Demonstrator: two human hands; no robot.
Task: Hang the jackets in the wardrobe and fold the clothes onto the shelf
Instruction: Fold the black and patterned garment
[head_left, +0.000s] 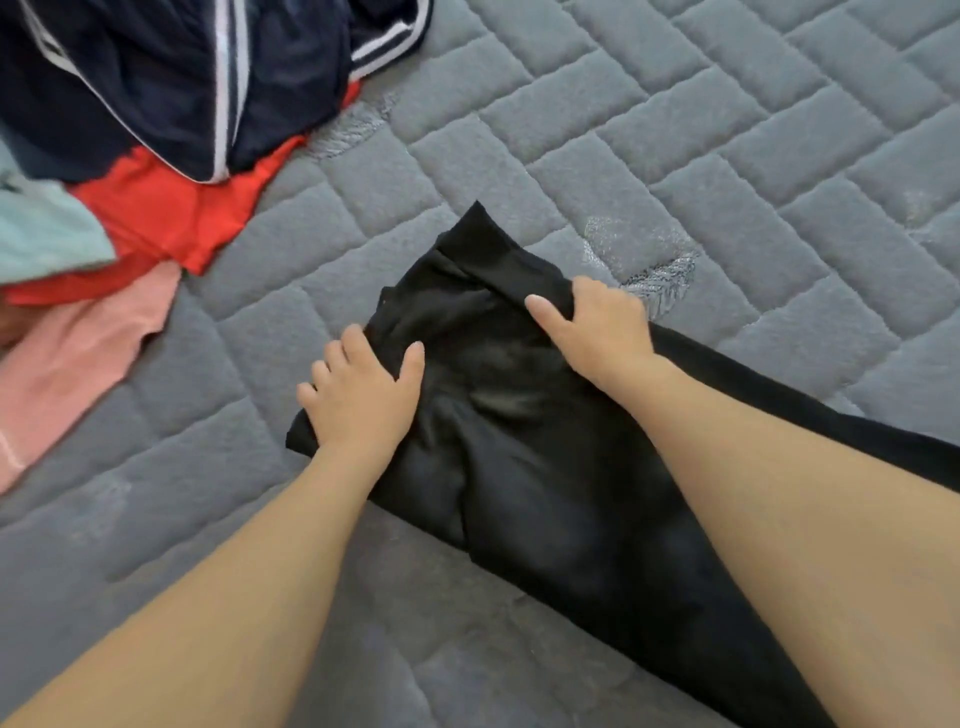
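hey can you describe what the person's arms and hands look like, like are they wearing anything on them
Both forearms are bare as far as the frame shows: no sleeves reach into view. The left hand and the right hand wear no gloves, and no rings, watch or bracelets are visible on the fingers or wrists. The fingernails look short and unpainted. No markings show on either arm.

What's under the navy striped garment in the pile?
A red garment shows beneath the navy striped garment, with pink cloth lower still. Anything deeper is covered.
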